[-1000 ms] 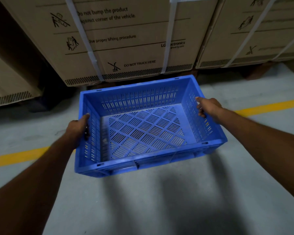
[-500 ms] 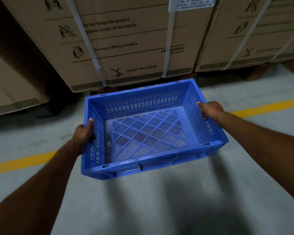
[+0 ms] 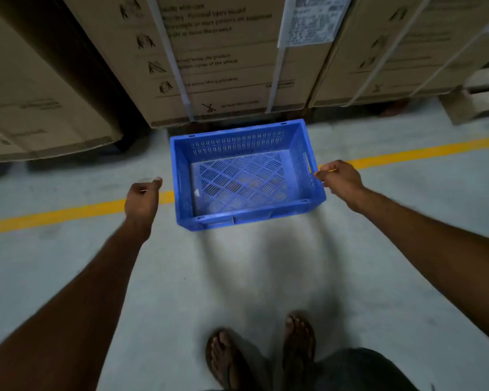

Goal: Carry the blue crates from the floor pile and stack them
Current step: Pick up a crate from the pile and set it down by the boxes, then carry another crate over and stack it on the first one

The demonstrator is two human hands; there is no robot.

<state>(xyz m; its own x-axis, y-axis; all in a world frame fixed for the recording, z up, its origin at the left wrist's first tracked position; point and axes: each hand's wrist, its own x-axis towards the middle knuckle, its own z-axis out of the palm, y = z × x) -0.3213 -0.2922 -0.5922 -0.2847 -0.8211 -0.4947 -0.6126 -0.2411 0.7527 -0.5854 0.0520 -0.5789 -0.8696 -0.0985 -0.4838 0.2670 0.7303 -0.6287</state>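
A blue slotted plastic crate (image 3: pixel 246 221) sits upright on the concrete floor, over the yellow line and close to the big cartons. It is empty. My left hand (image 3: pixel 142 197) hovers a short way to the left of the crate, fingers loosely curled, holding nothing. To the right of the crate's side wall is my right hand (image 3: pixel 340 179), its fingertips close to the handle slot and holding nothing.
Tall strapped cardboard cartons (image 3: pixel 226 60) stand right behind the crate, with more cartons (image 3: pixel 31 108) at the left. A yellow floor line (image 3: pixel 68 214) runs across. A wooden pallet (image 3: pixel 483 94) is at far right. My sandalled feet (image 3: pixel 260 354) stand on bare floor below.
The crate went down from being carried to resting on the floor. Both hands let go of its sides and moved away outward. The view rose and pulled back.
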